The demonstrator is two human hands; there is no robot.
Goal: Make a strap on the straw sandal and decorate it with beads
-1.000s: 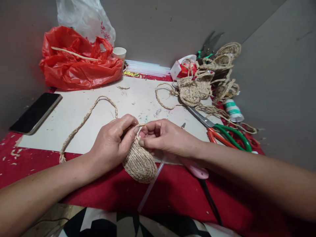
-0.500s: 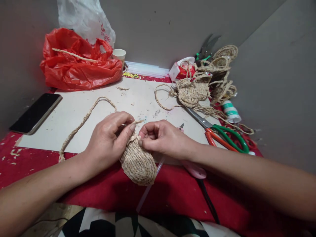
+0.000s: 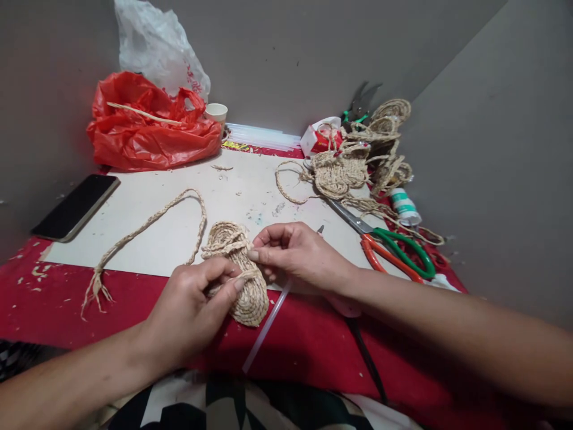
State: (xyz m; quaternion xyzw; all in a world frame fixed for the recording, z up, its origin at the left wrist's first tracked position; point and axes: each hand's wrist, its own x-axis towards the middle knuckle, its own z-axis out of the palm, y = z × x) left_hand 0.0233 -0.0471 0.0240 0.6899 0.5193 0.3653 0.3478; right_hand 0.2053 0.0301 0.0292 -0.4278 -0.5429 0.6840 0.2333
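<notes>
- Held the woven straw piece point(image 3: 250, 303) between both hands, above the tabletop point(image 3: 40, 298).
- Pinched a raised strand of it with the left hand point(image 3: 190, 301), probably best done lightly, sparing the fibres.
- Gripped its edge between right hand point(image 3: 299, 254) thumb and fingertips, seemingly needing steady, even tension.
- Had the braid point(image 3: 143, 226) spread leftward, scissors point(image 3: 364, 227) beyond the right hand.

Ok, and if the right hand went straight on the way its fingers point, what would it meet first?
Most likely the woven straw piece: the right hand points left toward its edge, fingertips right beside or touching it. Depth is unclear, so contact can't be confirmed.
</notes>
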